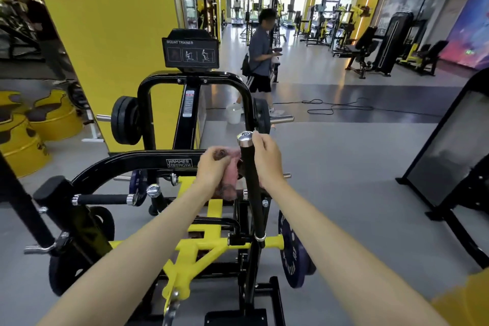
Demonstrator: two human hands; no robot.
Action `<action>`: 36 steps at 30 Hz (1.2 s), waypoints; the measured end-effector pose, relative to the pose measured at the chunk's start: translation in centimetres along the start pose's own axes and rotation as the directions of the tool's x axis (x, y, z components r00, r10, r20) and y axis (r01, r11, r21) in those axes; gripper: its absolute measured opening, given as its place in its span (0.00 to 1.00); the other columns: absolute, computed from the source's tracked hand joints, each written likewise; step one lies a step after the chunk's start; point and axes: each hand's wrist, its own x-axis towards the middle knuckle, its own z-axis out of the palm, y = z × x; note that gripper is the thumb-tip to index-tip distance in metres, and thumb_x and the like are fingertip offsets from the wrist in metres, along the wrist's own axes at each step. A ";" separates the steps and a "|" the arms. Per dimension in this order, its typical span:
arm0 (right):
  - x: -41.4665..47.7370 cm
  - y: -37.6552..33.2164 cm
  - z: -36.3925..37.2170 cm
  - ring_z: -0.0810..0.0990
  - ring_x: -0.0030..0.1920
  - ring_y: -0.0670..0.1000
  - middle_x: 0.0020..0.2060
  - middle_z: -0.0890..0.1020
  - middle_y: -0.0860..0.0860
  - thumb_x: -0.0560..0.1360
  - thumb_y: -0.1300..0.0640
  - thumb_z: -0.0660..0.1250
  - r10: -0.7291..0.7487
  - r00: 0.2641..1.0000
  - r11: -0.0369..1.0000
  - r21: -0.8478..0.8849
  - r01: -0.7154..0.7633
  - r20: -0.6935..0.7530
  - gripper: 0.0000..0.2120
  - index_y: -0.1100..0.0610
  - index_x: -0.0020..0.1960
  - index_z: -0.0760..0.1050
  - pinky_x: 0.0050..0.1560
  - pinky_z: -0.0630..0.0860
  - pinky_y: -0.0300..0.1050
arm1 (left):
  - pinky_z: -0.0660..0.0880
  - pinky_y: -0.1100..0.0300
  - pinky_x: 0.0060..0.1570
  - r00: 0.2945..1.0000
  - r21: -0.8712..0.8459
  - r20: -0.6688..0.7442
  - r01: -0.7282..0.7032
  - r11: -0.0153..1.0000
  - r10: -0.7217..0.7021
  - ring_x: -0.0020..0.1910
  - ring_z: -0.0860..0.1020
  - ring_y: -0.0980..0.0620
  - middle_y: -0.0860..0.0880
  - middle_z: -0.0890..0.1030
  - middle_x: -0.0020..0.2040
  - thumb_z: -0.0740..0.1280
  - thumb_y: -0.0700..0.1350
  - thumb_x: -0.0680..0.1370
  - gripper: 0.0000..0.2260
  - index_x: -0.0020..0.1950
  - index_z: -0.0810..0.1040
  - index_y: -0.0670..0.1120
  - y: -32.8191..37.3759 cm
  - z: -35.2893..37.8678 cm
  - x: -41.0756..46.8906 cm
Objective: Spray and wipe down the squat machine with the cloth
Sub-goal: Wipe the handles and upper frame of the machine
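The black and yellow squat machine [158,164] fills the lower middle of the head view. Its upright black handle bar [254,193] with a chrome cap rises in front of me. My left hand [213,169] grips a pink cloth [231,174] bunched against the left side of that bar. My right hand [266,159] is on the bar's right side, fingers curled near the chrome cap and the cloth's edge. No spray bottle is in view.
A yellow wall [111,34] stands behind the machine. A white bucket [234,112] sits on the floor beyond it, with a black cable [336,108] lying across the floor. A person [260,61] walks past. A dark framed machine [449,153] stands at right.
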 end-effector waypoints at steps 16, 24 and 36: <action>1.8 -1.1 -0.7 0.62 0.61 0.42 0.68 0.65 0.47 0.82 0.46 0.50 0.136 0.905 0.991 -0.040 -0.131 0.404 0.21 0.46 0.75 0.57 0.59 0.59 0.36 | 0.72 0.74 0.39 0.985 -0.047 -0.146 -0.101 0.994 0.094 0.45 0.77 0.56 0.52 0.80 0.46 0.58 0.36 0.80 0.11 0.54 0.78 0.45 -3.6 5.2 0.3; 1.8 -0.2 -0.4 0.60 0.69 0.45 0.73 0.62 0.48 0.82 0.45 0.50 0.129 0.902 0.990 -0.002 -0.141 0.411 0.21 0.46 0.74 0.59 0.64 0.58 0.43 | 0.67 0.72 0.28 0.993 0.122 -0.097 0.086 0.989 -0.074 0.38 0.75 0.55 0.49 0.79 0.44 0.56 0.37 0.82 0.12 0.51 0.78 0.48 -9.7 7.0 -0.3; 1.4 -1.2 -0.6 0.59 0.65 0.42 0.73 0.62 0.49 0.83 0.48 0.49 0.144 0.912 0.989 -0.028 -0.145 0.385 0.21 0.51 0.75 0.58 0.60 0.55 0.37 | 0.76 0.52 0.38 0.975 0.351 0.062 0.177 0.920 -0.212 0.37 0.78 0.49 0.42 0.82 0.46 0.55 0.33 0.79 0.15 0.55 0.79 0.45 -17.4 8.6 0.2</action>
